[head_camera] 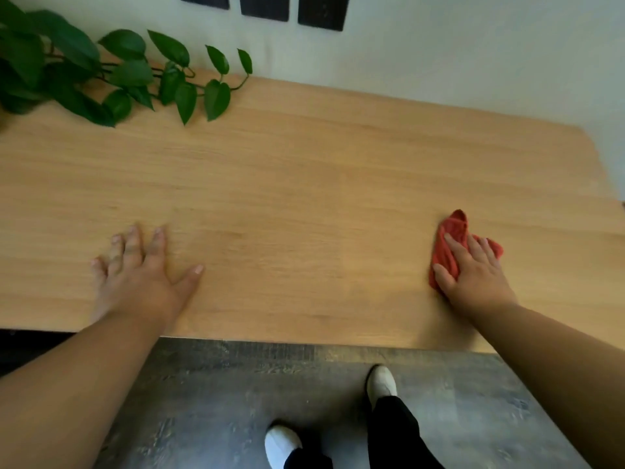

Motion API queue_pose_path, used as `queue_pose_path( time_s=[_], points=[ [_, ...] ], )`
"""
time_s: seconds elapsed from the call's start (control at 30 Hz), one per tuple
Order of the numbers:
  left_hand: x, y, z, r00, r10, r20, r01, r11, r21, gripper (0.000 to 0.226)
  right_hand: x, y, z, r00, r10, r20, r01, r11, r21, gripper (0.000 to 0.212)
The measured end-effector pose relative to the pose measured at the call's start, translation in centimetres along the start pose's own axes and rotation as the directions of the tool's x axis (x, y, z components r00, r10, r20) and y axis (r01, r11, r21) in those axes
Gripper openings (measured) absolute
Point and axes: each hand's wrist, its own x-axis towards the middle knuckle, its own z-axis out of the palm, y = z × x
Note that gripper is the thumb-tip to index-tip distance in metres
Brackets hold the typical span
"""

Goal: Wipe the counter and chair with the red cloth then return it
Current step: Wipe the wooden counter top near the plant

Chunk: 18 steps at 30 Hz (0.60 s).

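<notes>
Right grip (473, 272) flat, pressing red cloth (451, 238) it half hides on counter (304, 198), left grip (142, 269) spread, blurred.

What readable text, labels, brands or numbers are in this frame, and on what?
None readable.
Dark panels on the wall: cut off by the frame top, no print legible.
Red cloth under the right hand: no tag or logo showing.
Wooden counter, plant, white shoes: no markings visible.

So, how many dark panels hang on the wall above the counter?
3, in a row at the top edge: left, middle, right. All are cropped by the frame; more may be out of view.
</notes>
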Motion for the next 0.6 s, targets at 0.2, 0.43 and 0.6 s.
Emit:
queue_pose_path(
  time_s=[0.2, 0.43, 0.6],
  points=[
    [0.3, -0.2, 0.4, 1.0, -0.011, -0.026, 0.011, 1.0, -0.007, 0.094, -2.2, -4.1, 1.0, 0.996, -0.083, -0.01, 0.083, 0.996, -0.029, 0.073],
    [0.7, -0.6, 1.4, 0.998, 0.001, -0.06, -0.001, 1.0, 0.002, 0.09, -8.6, -19.1, 4.7, 0.906, -0.421, 0.049, 0.422, 0.906, -0.018, 0.078],
    [1.0, -0.9, 2.0, 0.996, -0.012, -0.089, 0.006, 0.997, -0.073, 0.07, -8.7, -30.2, 6.1, 0.816, -0.576, 0.058, 0.572, 0.817, 0.064, 0.071]
  ],
)
